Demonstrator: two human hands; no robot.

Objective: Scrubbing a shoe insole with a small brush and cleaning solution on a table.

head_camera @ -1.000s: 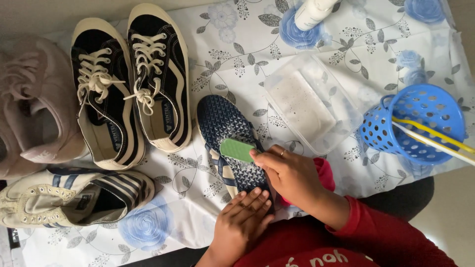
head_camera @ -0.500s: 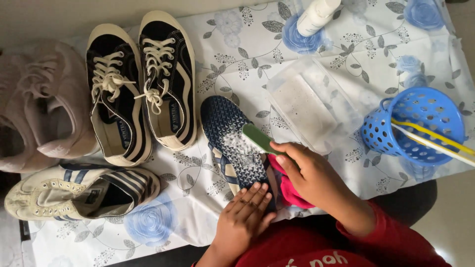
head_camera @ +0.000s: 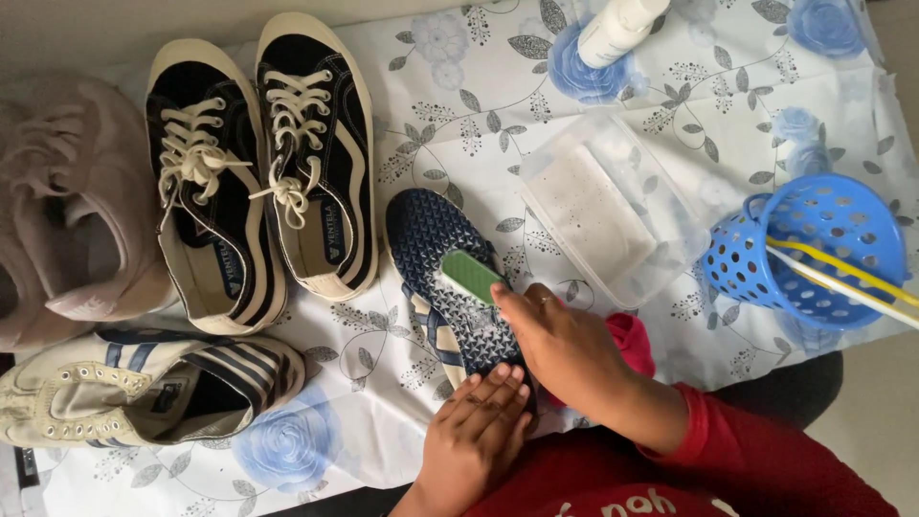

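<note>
A dark blue sandal (head_camera: 436,251) lies sole-up on the floral cloth (head_camera: 479,86), toe pointing away from me. My right hand (head_camera: 560,347) grips a small green brush (head_camera: 470,276) and presses it on the sole's middle. My left hand (head_camera: 476,431) lies flat on the heel end of the sandal, fingers together, holding it down. A red cloth (head_camera: 632,343) shows partly under my right wrist.
A pair of black lace-up sneakers (head_camera: 258,163) stands left of the sandal, a pink shoe (head_camera: 67,211) at far left, a cream striped shoe (head_camera: 144,388) below. A clear plastic tub (head_camera: 608,206), a blue perforated basket (head_camera: 823,254) with yellow sticks and a white bottle (head_camera: 617,24) sit right.
My right hand has slid the green brush along the sole, first toward the toe side, then back to the middle. The left hand stayed on the heel. The view shifted slightly.
</note>
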